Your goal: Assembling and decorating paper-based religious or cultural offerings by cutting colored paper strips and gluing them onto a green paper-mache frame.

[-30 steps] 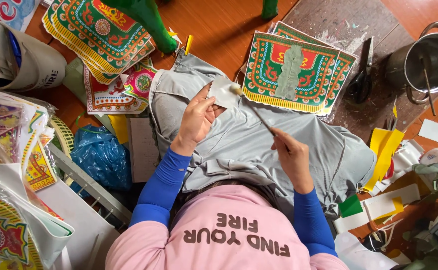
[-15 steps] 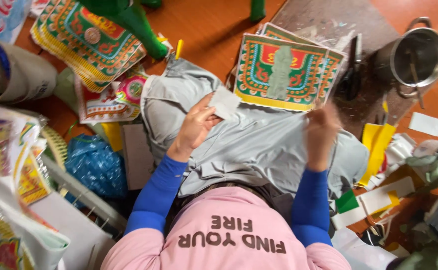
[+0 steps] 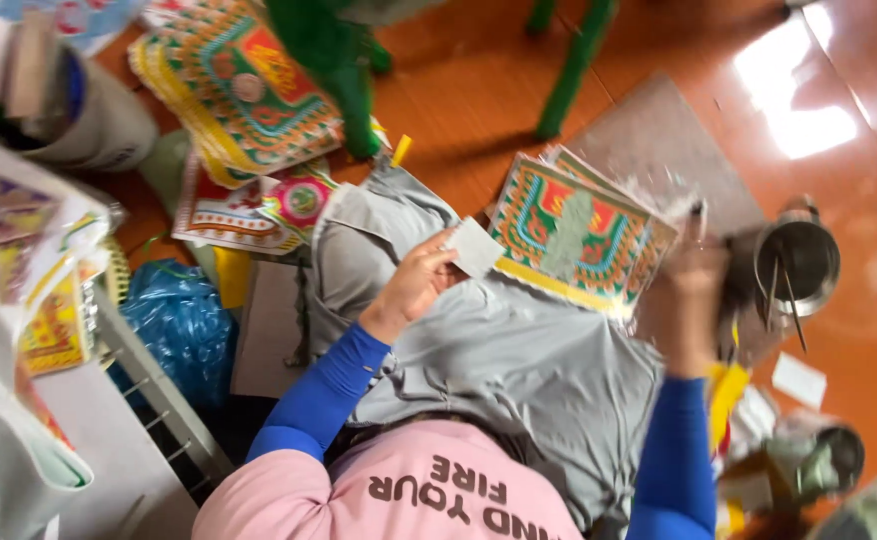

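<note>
The left hand (image 3: pixel 414 285) pinches a light, floppy paper square (image 3: pixel 476 247) by its edge over the grey cloth (image 3: pixel 519 350); the blurred right hand's (image 3: pixel 689 285) grip cannot be told.

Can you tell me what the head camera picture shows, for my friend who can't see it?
Someone sitting on the floor holds a small pale paper piece in the left hand over grey cloth on their lap. The blurred right hand reaches toward a metal pot. Colourful patterned paper sheets lie on the orange floor.
</note>
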